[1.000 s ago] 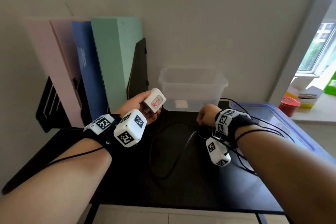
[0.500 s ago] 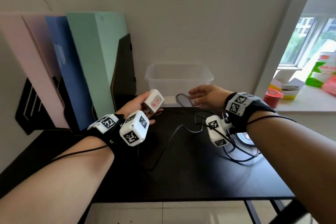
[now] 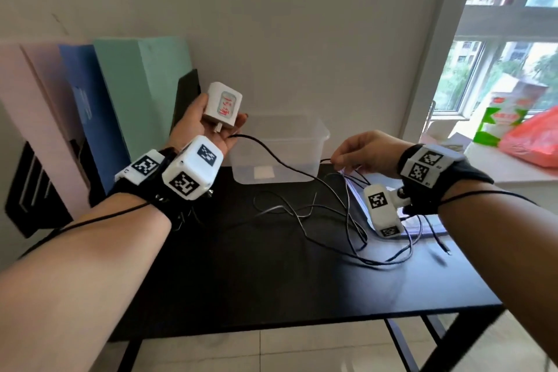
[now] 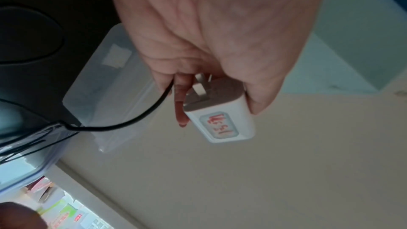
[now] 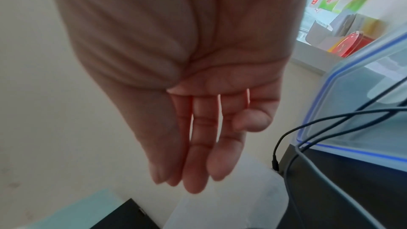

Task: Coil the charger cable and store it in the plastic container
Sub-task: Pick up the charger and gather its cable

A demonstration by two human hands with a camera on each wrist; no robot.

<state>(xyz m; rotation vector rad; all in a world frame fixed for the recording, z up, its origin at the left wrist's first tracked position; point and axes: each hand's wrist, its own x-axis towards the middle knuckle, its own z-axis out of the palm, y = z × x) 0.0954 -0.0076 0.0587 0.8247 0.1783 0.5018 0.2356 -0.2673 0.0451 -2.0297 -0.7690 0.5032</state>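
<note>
Against the wall at the desk's [image 3: 302,287] back left corner stand pink, blue and green folders [image 3: 136,93] in a black holder. Just right of them the left hand [image 3: 199,124] is raised above the back edge, palm up, its fingers [image 4: 180,109] and thumb curled round the white charger plug [image 3: 223,107], which bears a red-marked label. The black charger cable [image 3: 271,157] leaves that hand beside the plug, sags across the front of the clear plastic container [image 3: 314,142] standing at the middle of the back edge, and reaches the right hand [image 3: 362,151]. There the fingers [image 5: 196,163] lie nearly straight and close together, the thumb bent toward them; whether they pinch the cable cannot be told. The rest of the cable lies in loose tangled loops on the desk's right half, partly over a blue-rimmed lid [image 5: 352,111] near the right edge.
</note>
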